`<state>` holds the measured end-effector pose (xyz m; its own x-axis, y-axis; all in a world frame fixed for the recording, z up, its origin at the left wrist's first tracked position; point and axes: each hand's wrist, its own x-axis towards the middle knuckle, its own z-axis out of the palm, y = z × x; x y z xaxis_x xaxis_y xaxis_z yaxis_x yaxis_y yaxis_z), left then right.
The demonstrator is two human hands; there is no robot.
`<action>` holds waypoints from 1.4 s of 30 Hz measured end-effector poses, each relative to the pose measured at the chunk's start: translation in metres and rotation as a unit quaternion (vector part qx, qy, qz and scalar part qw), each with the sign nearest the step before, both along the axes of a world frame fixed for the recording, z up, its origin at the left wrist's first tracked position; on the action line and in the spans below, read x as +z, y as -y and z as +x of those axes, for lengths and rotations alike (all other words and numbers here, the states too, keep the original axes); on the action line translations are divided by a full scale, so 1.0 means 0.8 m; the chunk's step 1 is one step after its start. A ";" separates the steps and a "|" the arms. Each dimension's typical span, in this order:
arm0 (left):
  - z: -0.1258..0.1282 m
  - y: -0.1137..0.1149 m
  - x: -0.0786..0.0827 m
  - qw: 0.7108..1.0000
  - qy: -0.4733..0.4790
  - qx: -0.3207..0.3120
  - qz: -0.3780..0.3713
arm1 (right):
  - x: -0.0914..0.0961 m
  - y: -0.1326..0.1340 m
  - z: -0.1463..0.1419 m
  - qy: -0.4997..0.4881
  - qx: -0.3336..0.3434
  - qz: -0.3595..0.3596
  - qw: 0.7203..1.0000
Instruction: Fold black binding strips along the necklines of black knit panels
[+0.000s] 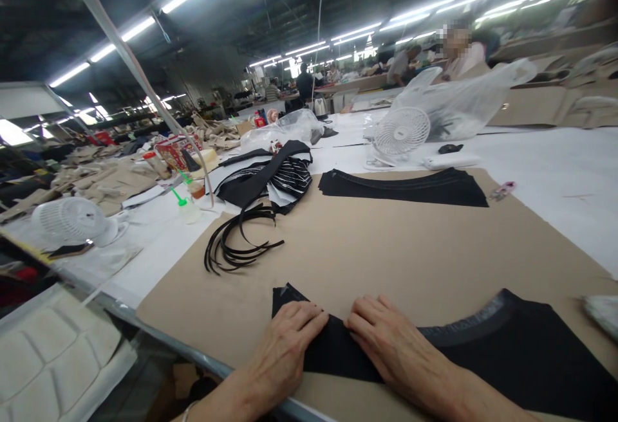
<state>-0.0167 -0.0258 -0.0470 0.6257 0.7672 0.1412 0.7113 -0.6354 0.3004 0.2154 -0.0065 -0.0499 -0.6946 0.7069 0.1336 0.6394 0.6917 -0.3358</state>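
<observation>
A black cut fabric piece with a curved upper edge lies across the brown sheet in front of me. Toward its left end, my left hand has its fingers pressed together on the fabric's upper edge. A short way to the right, my right hand pinches the same edge, its fingertips curled over. Along the curve to the right runs a greyish, shiny strip. What lies under the fingertips is hidden. Farther back, a stack of black curved pieces rests flat on the sheet.
Thin black strips lie left of centre, below a striped black-and-white bundle. White fans and a clear plastic bag stand behind. Green-capped bottles sit left. The metal table edge runs lower left. Other people are in the distance.
</observation>
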 end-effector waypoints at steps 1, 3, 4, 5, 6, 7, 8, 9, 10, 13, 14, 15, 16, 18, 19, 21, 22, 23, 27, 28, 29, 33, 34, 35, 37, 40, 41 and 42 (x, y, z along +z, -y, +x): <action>0.002 -0.001 0.001 1.000 -0.011 -0.002 -0.004 | 0.000 0.000 0.001 -0.002 0.002 0.001 1.000; 0.006 -0.003 0.002 0.999 -0.036 -0.004 0.004 | 0.001 0.000 0.004 -0.007 0.005 0.003 1.000; 0.007 -0.003 0.002 0.999 -0.047 -0.007 0.011 | 0.002 0.000 0.006 -0.011 0.006 0.003 1.000; 0.008 -0.003 0.000 0.998 -0.055 -0.010 0.020 | 0.002 0.000 0.007 -0.013 0.007 0.004 1.000; 0.008 -0.002 -0.002 0.998 -0.060 -0.013 0.031 | 0.003 0.000 0.009 -0.014 0.008 0.004 1.000; 0.007 -0.001 -0.004 0.997 -0.062 -0.016 0.043 | 0.004 0.000 0.011 -0.015 0.010 0.006 1.000; 0.006 0.000 -0.006 0.996 -0.063 -0.020 0.055 | 0.005 0.000 0.013 -0.014 0.013 0.006 1.000; 0.005 0.001 -0.009 0.995 -0.066 -0.024 0.065 | 0.006 0.000 0.015 -0.013 0.016 0.006 1.000; 0.004 0.002 -0.010 0.995 -0.068 -0.027 0.075 | 0.007 0.000 0.018 -0.012 0.019 0.003 1.000; 0.003 0.002 -0.012 0.992 -0.076 -0.037 0.094 | 0.012 0.000 0.027 -0.013 0.022 -0.017 1.000; 0.003 0.002 -0.012 0.991 -0.079 -0.039 0.098 | 0.014 0.000 0.030 -0.016 0.018 -0.030 0.999; 0.003 0.001 -0.011 0.991 -0.082 -0.040 0.099 | 0.017 -0.001 0.033 -0.021 0.011 -0.046 0.999; 0.003 0.001 -0.010 0.991 -0.084 -0.041 0.096 | 0.020 -0.001 0.036 -0.026 0.003 -0.063 0.998; 0.000 0.000 -0.007 0.991 -0.087 -0.045 0.090 | 0.026 -0.003 0.039 -0.034 -0.018 -0.094 0.995; -0.001 0.000 -0.005 0.992 -0.086 -0.046 0.085 | 0.029 -0.004 0.040 -0.034 -0.026 -0.105 0.994; -0.006 -0.001 0.000 0.993 -0.078 -0.042 0.075 | 0.033 -0.006 0.039 -0.023 -0.041 -0.117 0.992; -0.008 -0.001 0.003 0.995 -0.072 -0.035 0.066 | 0.034 -0.007 0.037 -0.013 -0.046 -0.119 0.992; -0.008 -0.001 0.007 0.996 -0.063 -0.024 0.055 | 0.035 -0.008 0.036 -0.004 -0.051 -0.120 0.992; 0.007 -0.002 0.024 0.999 0.006 0.045 0.013 | 0.036 -0.012 0.030 0.010 -0.068 -0.139 0.988; 0.016 -0.002 0.028 0.998 0.024 0.060 0.004 | 0.036 -0.012 0.030 0.009 -0.071 -0.145 0.987; 0.027 -0.002 0.031 0.996 0.040 0.073 -0.008 | 0.036 -0.013 0.029 0.008 -0.072 -0.148 0.986; 0.068 -0.009 0.033 0.991 0.067 0.074 -0.085 | 0.032 -0.016 0.029 0.002 -0.070 -0.153 0.986; 0.075 -0.012 0.032 0.991 0.065 0.065 -0.100 | 0.030 -0.017 0.029 -0.001 -0.070 -0.155 0.985; 0.080 -0.014 0.030 0.990 0.062 0.058 -0.110 | 0.028 -0.018 0.030 -0.005 -0.071 -0.157 0.985; 0.086 -0.019 0.027 0.990 0.063 0.048 -0.120 | 0.024 -0.019 0.033 -0.016 -0.068 -0.161 0.984; 0.088 -0.023 0.022 0.987 0.074 0.042 -0.133 | 0.022 -0.018 0.039 -0.033 -0.057 -0.172 0.983; 0.088 -0.023 0.021 0.987 0.076 0.041 -0.137 | 0.022 -0.017 0.041 -0.039 -0.054 -0.175 0.982; 0.088 -0.022 0.020 0.987 0.076 0.042 -0.138 | 0.021 -0.015 0.043 -0.044 -0.051 -0.176 0.982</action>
<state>0.0537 -0.0079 -0.0311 0.5463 0.8376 0.0071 0.6913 -0.4556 0.5608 0.2497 0.0059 -0.0329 -0.6145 0.7854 -0.0745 0.6568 0.4570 -0.5998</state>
